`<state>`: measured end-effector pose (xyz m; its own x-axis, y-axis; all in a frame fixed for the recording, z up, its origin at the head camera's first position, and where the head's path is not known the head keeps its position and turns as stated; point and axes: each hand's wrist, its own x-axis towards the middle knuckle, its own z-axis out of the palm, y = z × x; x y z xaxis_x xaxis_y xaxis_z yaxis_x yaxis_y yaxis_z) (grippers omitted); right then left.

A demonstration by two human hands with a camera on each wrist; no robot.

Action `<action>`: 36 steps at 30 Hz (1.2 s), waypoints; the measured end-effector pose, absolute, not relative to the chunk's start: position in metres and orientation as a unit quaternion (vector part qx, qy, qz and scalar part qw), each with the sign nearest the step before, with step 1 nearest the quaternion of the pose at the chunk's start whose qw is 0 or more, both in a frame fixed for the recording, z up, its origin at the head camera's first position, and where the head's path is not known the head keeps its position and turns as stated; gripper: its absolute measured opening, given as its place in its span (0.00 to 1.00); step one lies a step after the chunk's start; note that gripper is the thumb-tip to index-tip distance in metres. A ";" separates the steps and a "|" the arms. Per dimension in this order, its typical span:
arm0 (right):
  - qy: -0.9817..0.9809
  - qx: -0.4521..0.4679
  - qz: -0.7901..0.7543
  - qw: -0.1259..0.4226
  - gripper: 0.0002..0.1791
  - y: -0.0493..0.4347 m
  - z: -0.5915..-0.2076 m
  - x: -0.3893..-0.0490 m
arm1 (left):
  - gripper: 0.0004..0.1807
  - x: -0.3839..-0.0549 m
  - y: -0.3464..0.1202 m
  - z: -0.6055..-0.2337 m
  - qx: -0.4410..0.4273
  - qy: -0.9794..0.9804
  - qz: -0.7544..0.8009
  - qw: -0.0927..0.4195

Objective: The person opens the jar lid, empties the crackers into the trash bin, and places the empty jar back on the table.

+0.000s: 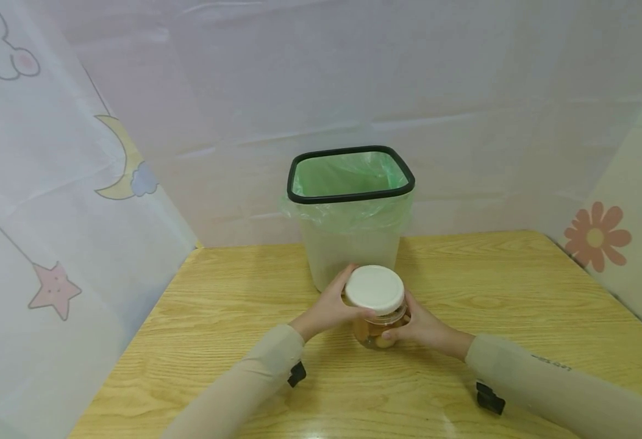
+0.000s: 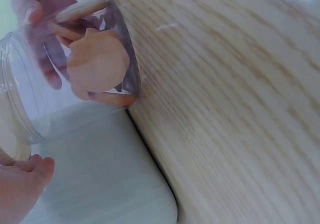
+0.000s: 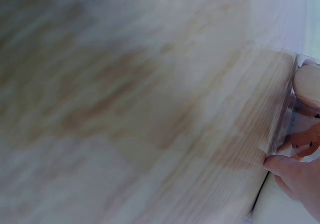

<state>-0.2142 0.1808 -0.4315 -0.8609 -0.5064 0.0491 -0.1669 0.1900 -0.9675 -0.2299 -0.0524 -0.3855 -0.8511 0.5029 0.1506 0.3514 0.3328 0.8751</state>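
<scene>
A clear jar (image 1: 363,331) with a round white lid (image 1: 375,289) is between the two hands, in front of the bin. My left hand (image 1: 330,312) grips the lid, thumb at its near edge and fingers around its far left side. Lower down, my right hand (image 1: 427,331) holds the jar's body from the right, its thumb across the front. Through the clear wall in the left wrist view show several biscuits (image 2: 97,61), one with a scalloped edge. The lid sits on the jar's mouth, and the jar's base is right at the tabletop.
Behind the jar stands a pale waste bin (image 1: 348,244) with a black rim and a thin green liner. Both are on a wood-grain table (image 1: 233,305). Printed cloth (image 1: 233,122) hangs around the table's back and sides.
</scene>
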 end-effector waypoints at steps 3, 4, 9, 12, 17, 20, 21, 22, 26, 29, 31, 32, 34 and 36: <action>0.756 -0.222 -0.599 0.146 0.64 0.180 -0.431 -0.214 | 0.54 -0.229 -0.054 -0.384 0.261 0.814 0.514 0.070; 0.753 -0.223 -0.601 0.147 0.64 0.180 -0.431 -0.214 | 0.54 -0.229 -0.054 -0.383 0.261 0.815 0.513 0.068; 0.750 -0.225 -0.605 0.148 0.64 0.180 -0.430 -0.214 | 0.55 -0.227 -0.058 -0.382 0.248 0.822 0.508 0.066; 0.756 -0.223 -0.598 0.144 0.63 0.181 -0.430 -0.214 | 0.55 -0.226 -0.060 -0.383 0.242 0.822 0.511 0.065; 0.761 -0.227 -0.593 0.136 0.62 0.181 -0.430 -0.215 | 0.55 -0.226 -0.064 -0.386 0.237 0.823 0.514 0.056; 0.756 -0.236 -0.596 0.131 0.61 0.181 -0.433 -0.216 | 0.56 -0.226 -0.066 -0.387 0.232 0.826 0.511 0.055; 0.755 -0.237 -0.597 0.131 0.60 0.181 -0.434 -0.216 | 0.56 -0.226 -0.067 -0.387 0.231 0.826 0.511 0.055; 0.755 -0.238 -0.597 0.129 0.60 0.181 -0.434 -0.216 | 0.56 -0.226 -0.068 -0.387 0.230 0.828 0.509 0.055; 0.755 -0.243 -0.596 0.126 0.59 0.181 -0.435 -0.217 | 0.57 -0.225 -0.071 -0.385 0.233 0.824 0.513 0.053; 0.753 -0.246 -0.597 0.125 0.58 0.180 -0.435 -0.216 | 0.58 -0.224 -0.074 -0.383 0.237 0.820 0.519 0.048; 0.753 -0.249 -0.596 0.124 0.58 0.180 -0.434 -0.216 | 0.57 -0.223 -0.076 -0.382 0.240 0.818 0.521 0.043; 0.754 -0.252 -0.594 0.123 0.58 0.181 -0.434 -0.216 | 0.57 -0.223 -0.077 -0.382 0.241 0.818 0.521 0.042; 0.755 -0.253 -0.593 0.120 0.58 0.180 -0.433 -0.215 | 0.57 -0.223 -0.078 -0.382 0.245 0.818 0.520 0.037; 0.755 -0.255 -0.592 0.119 0.59 0.181 -0.433 -0.215 | 0.57 -0.222 -0.080 -0.382 0.245 0.818 0.520 0.035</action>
<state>-0.2148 0.1806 -0.4329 -0.8419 -0.5255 0.1225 -0.2445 0.1690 -0.9548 -0.2221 -0.0798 -0.3823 -0.8776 0.4367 0.1979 0.3643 0.3392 0.8673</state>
